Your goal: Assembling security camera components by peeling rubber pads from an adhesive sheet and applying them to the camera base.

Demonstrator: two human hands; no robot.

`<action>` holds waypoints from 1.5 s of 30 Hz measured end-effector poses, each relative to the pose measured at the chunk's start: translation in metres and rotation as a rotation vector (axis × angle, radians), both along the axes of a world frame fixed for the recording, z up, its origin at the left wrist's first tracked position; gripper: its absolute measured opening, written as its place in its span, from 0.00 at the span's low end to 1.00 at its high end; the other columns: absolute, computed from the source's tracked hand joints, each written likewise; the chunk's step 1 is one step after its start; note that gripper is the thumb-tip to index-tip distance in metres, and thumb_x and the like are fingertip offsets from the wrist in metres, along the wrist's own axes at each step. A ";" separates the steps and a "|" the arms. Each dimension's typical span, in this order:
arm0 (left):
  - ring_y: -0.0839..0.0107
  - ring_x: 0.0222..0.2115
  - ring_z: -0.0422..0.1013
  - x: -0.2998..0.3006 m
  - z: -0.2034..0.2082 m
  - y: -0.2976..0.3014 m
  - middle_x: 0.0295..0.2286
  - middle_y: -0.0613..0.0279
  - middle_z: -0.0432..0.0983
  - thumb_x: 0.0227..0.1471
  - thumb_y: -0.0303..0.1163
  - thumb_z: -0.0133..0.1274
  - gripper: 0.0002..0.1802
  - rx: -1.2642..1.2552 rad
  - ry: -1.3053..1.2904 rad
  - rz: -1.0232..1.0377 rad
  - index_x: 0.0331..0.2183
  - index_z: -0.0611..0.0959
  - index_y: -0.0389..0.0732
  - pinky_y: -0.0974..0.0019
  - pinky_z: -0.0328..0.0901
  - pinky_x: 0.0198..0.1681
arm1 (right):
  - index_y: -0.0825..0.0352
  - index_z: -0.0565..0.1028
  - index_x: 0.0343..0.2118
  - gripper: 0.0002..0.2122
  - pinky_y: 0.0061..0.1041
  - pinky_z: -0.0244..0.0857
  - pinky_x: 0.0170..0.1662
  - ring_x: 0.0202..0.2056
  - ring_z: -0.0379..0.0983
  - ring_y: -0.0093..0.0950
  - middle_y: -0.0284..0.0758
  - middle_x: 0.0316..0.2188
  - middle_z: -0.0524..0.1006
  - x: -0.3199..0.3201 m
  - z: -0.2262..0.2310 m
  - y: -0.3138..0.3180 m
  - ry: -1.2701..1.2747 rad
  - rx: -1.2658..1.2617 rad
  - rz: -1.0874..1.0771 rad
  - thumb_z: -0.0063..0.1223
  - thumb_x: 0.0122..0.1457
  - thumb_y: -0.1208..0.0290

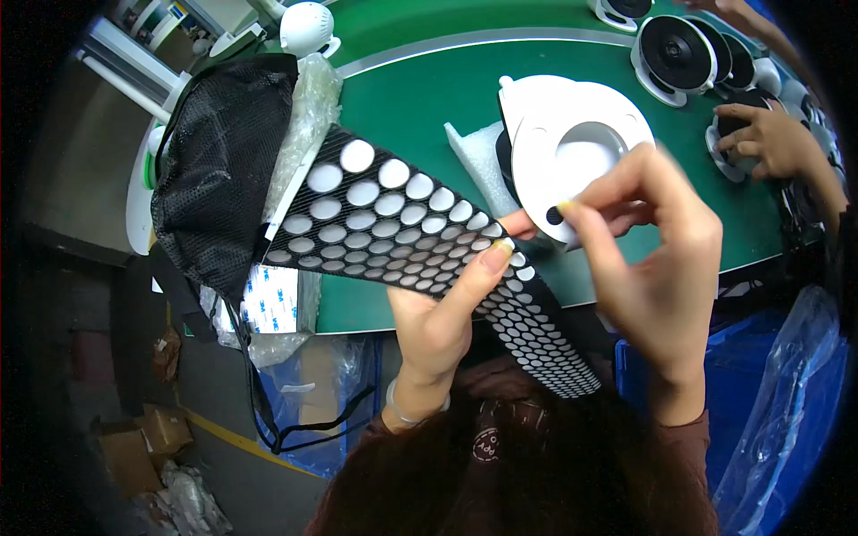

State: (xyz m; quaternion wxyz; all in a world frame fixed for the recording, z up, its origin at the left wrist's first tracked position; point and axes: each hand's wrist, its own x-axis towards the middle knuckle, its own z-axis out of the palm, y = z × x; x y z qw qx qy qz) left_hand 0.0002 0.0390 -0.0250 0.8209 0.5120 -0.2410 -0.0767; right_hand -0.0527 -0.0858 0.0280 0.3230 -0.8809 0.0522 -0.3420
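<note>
My left hand (435,329) grips a long black perforated-looking sheet of round white dots (384,204), thumb on top, fingers underneath. The sheet bends over the hand and its end hangs toward my lap. Thumb and index finger of my right hand (666,255) are pinched together at a small black round pad (554,215). That pad lies against the near edge of a white rounded plastic part (536,147), which has a large round recess. Behind the white part, a piece of white foam (481,161) rests on the green table (402,98).
A black mesh bag (228,170) and bubble wrap (315,94) stand at the left. Several white-and-black round devices (677,54) are at the far right, where another person's hand (773,138) holds one. Blue bins (760,371) sit below the table edge.
</note>
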 end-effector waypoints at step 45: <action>0.73 0.34 0.63 -0.030 -0.003 0.010 0.37 0.55 0.62 0.33 0.15 0.46 0.37 0.491 -0.868 0.330 0.48 0.50 0.33 0.75 0.58 0.41 | 0.66 0.71 0.21 0.08 0.13 0.52 0.18 0.20 0.61 0.19 0.31 0.20 0.69 -0.032 -0.030 0.007 -0.236 0.221 0.152 0.56 0.35 0.83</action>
